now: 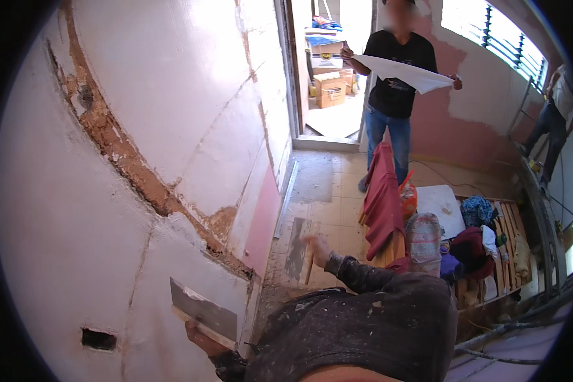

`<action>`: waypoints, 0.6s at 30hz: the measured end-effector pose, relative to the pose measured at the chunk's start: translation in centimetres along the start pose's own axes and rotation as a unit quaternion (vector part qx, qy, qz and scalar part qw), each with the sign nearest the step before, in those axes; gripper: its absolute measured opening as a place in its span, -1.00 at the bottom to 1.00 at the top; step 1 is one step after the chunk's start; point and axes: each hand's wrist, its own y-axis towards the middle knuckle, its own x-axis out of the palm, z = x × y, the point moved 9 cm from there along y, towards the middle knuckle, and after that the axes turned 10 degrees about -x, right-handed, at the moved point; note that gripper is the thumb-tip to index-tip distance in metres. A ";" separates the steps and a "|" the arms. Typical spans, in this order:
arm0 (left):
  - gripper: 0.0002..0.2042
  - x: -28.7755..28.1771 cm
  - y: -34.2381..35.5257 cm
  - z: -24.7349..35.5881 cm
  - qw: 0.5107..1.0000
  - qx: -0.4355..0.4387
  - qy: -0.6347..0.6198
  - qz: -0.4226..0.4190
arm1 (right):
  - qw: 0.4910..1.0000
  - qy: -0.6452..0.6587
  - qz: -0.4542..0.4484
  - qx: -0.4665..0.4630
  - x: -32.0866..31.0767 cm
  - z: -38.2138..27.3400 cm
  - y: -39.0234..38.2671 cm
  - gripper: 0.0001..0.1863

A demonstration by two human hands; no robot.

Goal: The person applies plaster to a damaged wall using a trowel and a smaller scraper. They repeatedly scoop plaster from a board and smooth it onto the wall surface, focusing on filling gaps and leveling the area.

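My left hand is closed round the wooden back of a wide plastering trowel, held close to the white wall. Some pale plaster shows along that blade. My right hand reaches forward over the tiled floor, gripping a second plastering trowel by its wooden handle. Grey smears cover part of the second blade. A long chase of bare brown masonry runs diagonally down the wall, ending near the left trowel. Lower on the wall is a dark rectangular hole.
Ahead, a person stretches a white sheet beside an open doorway with cardboard boxes. A red cloth drapes over wood at right, near bags and clothes on slats. Another person is at far right by metal framing.
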 end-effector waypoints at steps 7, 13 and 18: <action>-0.51 2.3 2.2 -2.1 0.994 -0.068 -0.050 -0.063 | 0.987 0.122 0.106 0.003 -2.7 -7.4 1.0 -0.87; -0.48 5.9 2.8 -2.9 0.979 -0.104 -0.077 -0.156 | 0.969 0.214 0.118 0.028 -1.4 -12.1 -0.7 -0.83; -0.48 8.7 1.9 -3.4 0.963 -0.137 -0.115 -0.203 | 0.955 0.272 0.115 0.017 -0.7 -16.9 -2.1 -0.81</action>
